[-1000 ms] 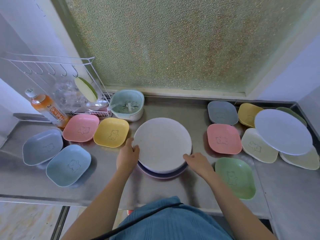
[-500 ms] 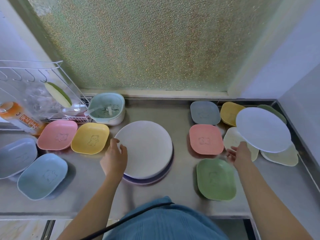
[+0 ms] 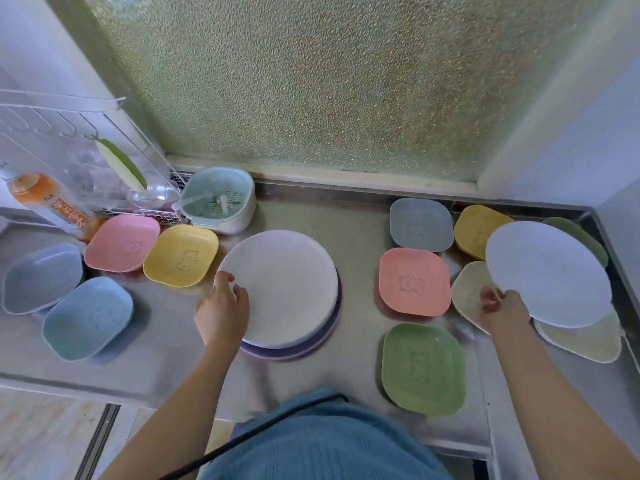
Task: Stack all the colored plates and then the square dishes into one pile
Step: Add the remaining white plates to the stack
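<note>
A pile of round plates sits mid-counter, a whitish plate (image 3: 287,285) on top and a purple plate (image 3: 329,337) showing under its rim. My left hand (image 3: 223,306) rests on the pile's left edge, fingers loosely curled. At the right, my right hand (image 3: 502,308) grips the near-left edge of a pale lavender round plate (image 3: 550,271), which lies over cream dishes (image 3: 581,341). Square dishes lie around: pink (image 3: 412,280), green (image 3: 422,368), grey-blue (image 3: 420,225) and yellow (image 3: 476,230) on the right; pink (image 3: 121,242), yellow (image 3: 180,254), blue (image 3: 86,318) and grey (image 3: 41,277) on the left.
A wire dish rack (image 3: 86,168) and an orange bottle (image 3: 48,202) stand at the back left, beside a mint strainer bowl (image 3: 220,200). A frosted window backs the steel counter (image 3: 304,209). A white wall closes the right corner. The counter's front edge runs below my arms.
My right hand left the central pile, moved right and took hold of the lavender plate's edge. My left hand stays at the pile's left rim. The camera view shifted right.
</note>
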Available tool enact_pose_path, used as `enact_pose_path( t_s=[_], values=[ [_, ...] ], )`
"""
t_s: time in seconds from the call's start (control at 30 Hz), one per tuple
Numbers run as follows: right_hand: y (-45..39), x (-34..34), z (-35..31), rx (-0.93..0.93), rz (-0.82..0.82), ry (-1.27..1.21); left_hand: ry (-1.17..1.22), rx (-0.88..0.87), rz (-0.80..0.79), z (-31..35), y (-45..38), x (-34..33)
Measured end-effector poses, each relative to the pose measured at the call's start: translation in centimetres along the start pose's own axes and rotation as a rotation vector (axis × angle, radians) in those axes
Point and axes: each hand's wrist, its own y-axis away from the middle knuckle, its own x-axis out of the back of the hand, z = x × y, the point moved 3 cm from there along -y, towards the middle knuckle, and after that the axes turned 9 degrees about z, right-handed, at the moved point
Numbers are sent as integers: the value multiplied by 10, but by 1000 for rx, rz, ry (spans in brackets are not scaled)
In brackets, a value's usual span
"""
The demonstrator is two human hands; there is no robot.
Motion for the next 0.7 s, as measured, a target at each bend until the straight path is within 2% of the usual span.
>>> enact_pose_path(
  t_s=[0.13,0.23,0.4,0.57,0.7],
  values=[
    [-1,-2,-2,-35,-47,-160,-13,-2,15,-2,5,-3],
    [8,-4,-6,21,-25,-177,0,5,24,-4,7,-2],
    [56,-14,0,165,23,-63,38,0,28,-7,8,0],
    [117,-40,36,223,-38,169,55,-18,42,-11,8,4],
    [161,-60,82,223,-210,282,93,-5,42,-18,0,11]
  ],
)
